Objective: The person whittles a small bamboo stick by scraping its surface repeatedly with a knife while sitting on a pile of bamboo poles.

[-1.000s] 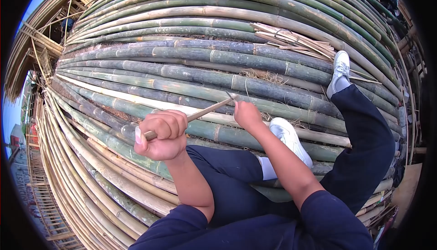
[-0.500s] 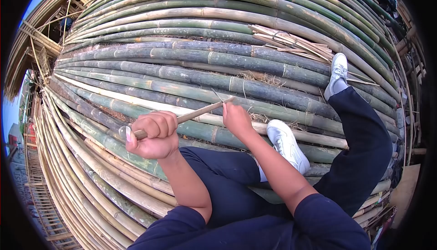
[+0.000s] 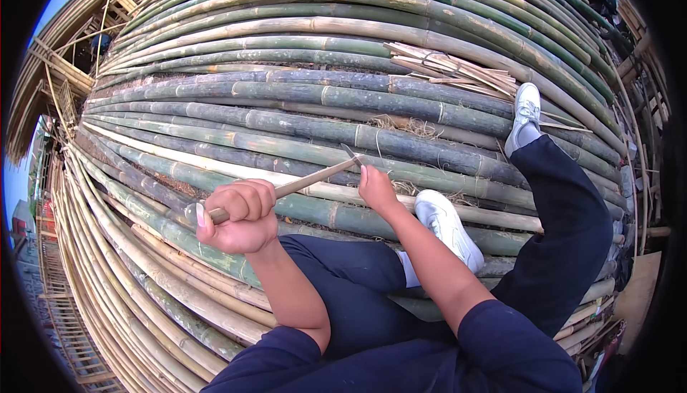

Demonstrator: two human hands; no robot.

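My left hand (image 3: 242,214) is closed in a fist around one end of a slim bamboo stick (image 3: 315,178), its thumb lying along the end. The stick slants up and right, away from the fist. At its far end my right hand (image 3: 377,187) is closed, thumb up against the stick. A thin, pointed grey blade, apparently a knife (image 3: 349,152), sticks out past the right fingers and crosses the stick's tip. The knife's handle is hidden in that hand.
Long green and tan bamboo poles (image 3: 286,92) cover the ground all around. A bundle of split bamboo strips (image 3: 451,65) lies beyond my white shoes (image 3: 447,228). Curly shavings (image 3: 408,127) lie among the poles. Bamboo frames (image 3: 68,56) stand at the far left.
The right hand has shifted slightly right and down, and the blade's tip sits closer to the stick's end. The left hand keeps its hold. The whole view has shifted slightly.
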